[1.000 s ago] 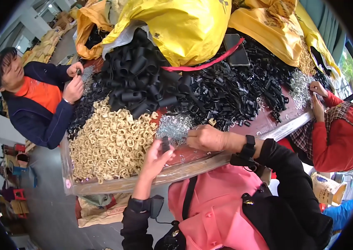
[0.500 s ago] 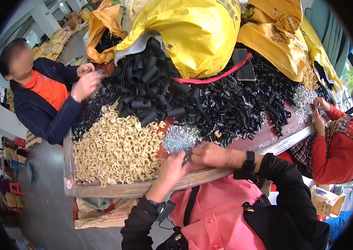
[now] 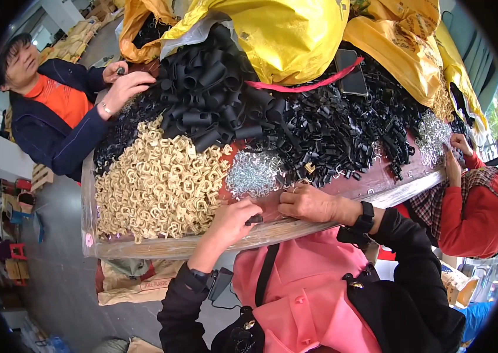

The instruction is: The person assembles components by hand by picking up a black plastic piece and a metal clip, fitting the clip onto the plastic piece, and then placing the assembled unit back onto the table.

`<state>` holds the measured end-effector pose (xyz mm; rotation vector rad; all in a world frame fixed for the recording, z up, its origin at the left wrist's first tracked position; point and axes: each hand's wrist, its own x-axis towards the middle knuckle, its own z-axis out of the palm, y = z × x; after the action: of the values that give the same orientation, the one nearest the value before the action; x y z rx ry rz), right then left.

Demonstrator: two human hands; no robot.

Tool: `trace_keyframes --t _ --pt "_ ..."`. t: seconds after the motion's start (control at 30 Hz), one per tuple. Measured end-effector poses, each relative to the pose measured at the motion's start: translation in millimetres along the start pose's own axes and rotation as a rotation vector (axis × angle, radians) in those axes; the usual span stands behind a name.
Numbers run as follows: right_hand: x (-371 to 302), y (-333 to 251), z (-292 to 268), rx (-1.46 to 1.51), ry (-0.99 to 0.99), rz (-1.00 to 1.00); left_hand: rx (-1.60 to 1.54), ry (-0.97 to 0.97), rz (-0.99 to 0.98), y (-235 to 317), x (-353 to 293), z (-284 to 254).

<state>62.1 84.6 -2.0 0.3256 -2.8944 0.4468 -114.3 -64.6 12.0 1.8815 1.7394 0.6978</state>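
Observation:
My left hand [image 3: 234, 222] is closed at the table's front edge, pinching a small black plastic part [image 3: 255, 219]. A short gap to its right, my right hand [image 3: 311, 203] is curled with its fingertips together; whatever they hold, if anything, is too small to make out. Just beyond both hands lies a heap of small silvery metal pieces [image 3: 254, 175]. Beige plastic clips [image 3: 158, 188] are piled to the left of it. Behind and to the right spreads a heap of small black plastic parts [image 3: 325, 129], and larger black tube pieces [image 3: 208, 112] are mounded at the back.
A wooden rim [image 3: 266, 234] edges the table. Yellow sack [image 3: 287, 41] and orange sack [image 3: 390, 53] stand behind the heaps. A phone [image 3: 353, 85] and pink strip [image 3: 314, 86] lie there. Co-workers sit left [image 3: 63, 112] and right [image 3: 472, 206], the right one beside more metal pieces [image 3: 434, 138].
My hands have come apart from each other, the left keeping the black part. The left co-worker's hand has reached toward the black tubes. The whole view has shifted slightly.

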Motion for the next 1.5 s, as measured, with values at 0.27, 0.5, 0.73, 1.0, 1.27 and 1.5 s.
trace_keyframes --t 0.27,0.5,0.73,1.0,1.27,1.5 --pt "19.8 11.3 16.6 -0.167 0.064 0.133 0.18 -0.061 0.014 2.0 4.0 10.2" --pt "11.7 -15.0 -11.0 0.233 0.163 0.292 -0.27 0.207 -0.101 13.8 -4.9 16.0" --pt "-7.1 -48.5 -29.9 0.662 0.216 0.424 -0.551 0.262 -0.119 31.3 2.7 33.9" --pt "-15.7 -52.4 -30.0 0.663 0.344 0.458 -1.032 0.212 -0.265 39.9 9.7 43.7" --pt "-19.8 -50.3 -32.6 0.618 0.467 0.444 -1.324 0.217 -0.364 51.3 20.0 40.9" --pt "-27.5 -47.1 -32.7 0.819 0.357 0.555 -1.113 0.244 -0.295 55.1 22.1 42.1"
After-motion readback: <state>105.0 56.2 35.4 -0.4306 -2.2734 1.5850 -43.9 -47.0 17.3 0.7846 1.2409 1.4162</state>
